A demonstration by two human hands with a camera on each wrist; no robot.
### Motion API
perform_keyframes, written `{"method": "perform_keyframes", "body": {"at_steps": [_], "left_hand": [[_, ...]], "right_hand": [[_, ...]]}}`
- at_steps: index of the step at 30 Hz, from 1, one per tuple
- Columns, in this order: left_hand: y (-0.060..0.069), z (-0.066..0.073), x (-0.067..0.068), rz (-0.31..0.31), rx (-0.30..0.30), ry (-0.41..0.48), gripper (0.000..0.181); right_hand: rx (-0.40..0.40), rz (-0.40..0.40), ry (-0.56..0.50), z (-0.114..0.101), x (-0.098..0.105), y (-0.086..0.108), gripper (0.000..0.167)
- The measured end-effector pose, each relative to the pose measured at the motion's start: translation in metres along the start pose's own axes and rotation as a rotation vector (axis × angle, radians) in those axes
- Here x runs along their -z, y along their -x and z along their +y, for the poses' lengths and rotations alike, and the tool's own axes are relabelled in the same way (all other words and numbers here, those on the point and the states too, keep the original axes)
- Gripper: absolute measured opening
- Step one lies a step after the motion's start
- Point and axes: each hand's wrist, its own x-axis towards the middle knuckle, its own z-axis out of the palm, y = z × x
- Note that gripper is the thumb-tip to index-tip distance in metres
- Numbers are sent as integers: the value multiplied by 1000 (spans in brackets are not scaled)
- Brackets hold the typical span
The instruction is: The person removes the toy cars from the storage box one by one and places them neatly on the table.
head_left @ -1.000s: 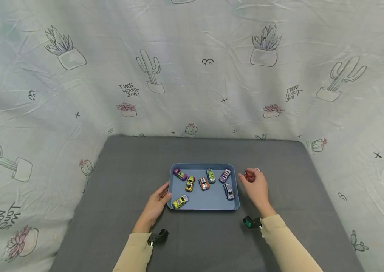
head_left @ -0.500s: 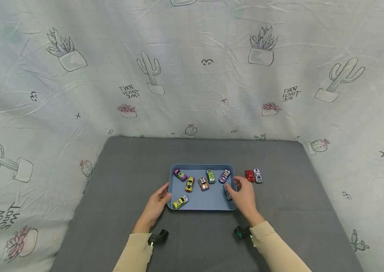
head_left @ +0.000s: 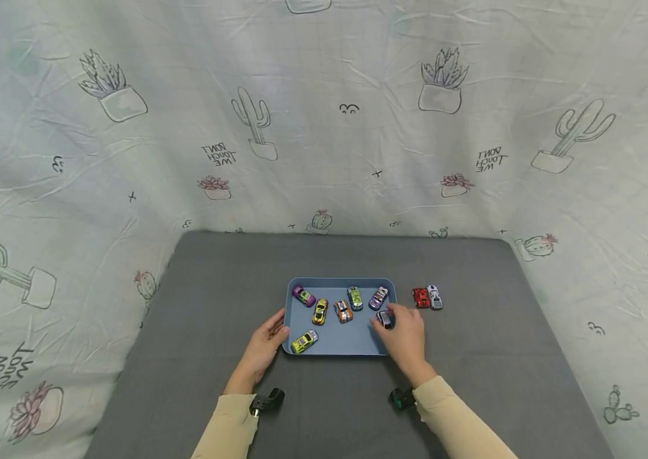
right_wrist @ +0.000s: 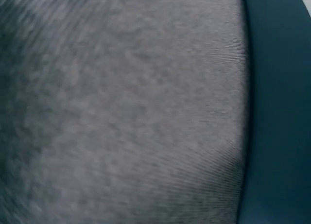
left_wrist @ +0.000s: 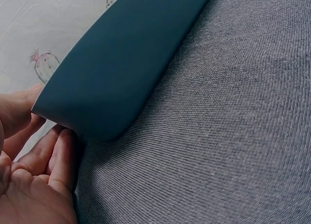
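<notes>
My left hand [head_left: 263,344] grips the left edge of a blue tray [head_left: 347,347]. In the left wrist view its thumb lies at the rim of the tray [left_wrist: 112,63] and the fingers curl below the corner. Over the right end of the tray, my right hand [head_left: 407,338] pinches a silver and black toy car [head_left: 384,319] between thumb and fingers; part of the car is hidden. Near it in the tray lies a purple toy car [head_left: 378,298]. The right wrist view catches the tray's outer wall [right_wrist: 279,112], but no hand.
Further toy cars lie spread in the tray, among them an orange one [head_left: 344,311], a yellow-and-red one [head_left: 320,312] and a lime one [head_left: 304,342]. Right of the tray, a red car [head_left: 421,297] and a white car [head_left: 435,297] sit side by side on the grey table [head_left: 232,274].
My right hand has left the red car beside the white one, moved left over the tray and taken hold of the silver car. The left hand stays at the tray's edge.
</notes>
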Motion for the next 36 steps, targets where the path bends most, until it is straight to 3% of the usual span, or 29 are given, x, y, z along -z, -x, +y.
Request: {"method": "perform_keyframes", "body": {"at_steps": [5,9,13,21,30,36], "left_hand": [[-1,-1,0,-7,-20,-8,52],[0,0,2,-18,-38,-14,53],[0,1,3,-10,-18,-4,52],[0,1,1,-4,-13,7,51],[-1,-1,1,-6,-8,10,52],[-1,-2,2,-7,8,-1,52]], "right_hand": [[18,-3,62,-1,-1,1,51],[8,-25,22,-1,-1,2,46],[-5,-57,-24,-1,1,3,45],[31,-93,119,-2,3,-1,51],[84,-64,230,-5,2,0,43],[83,-36,167,-5,2,-1,40]]}}
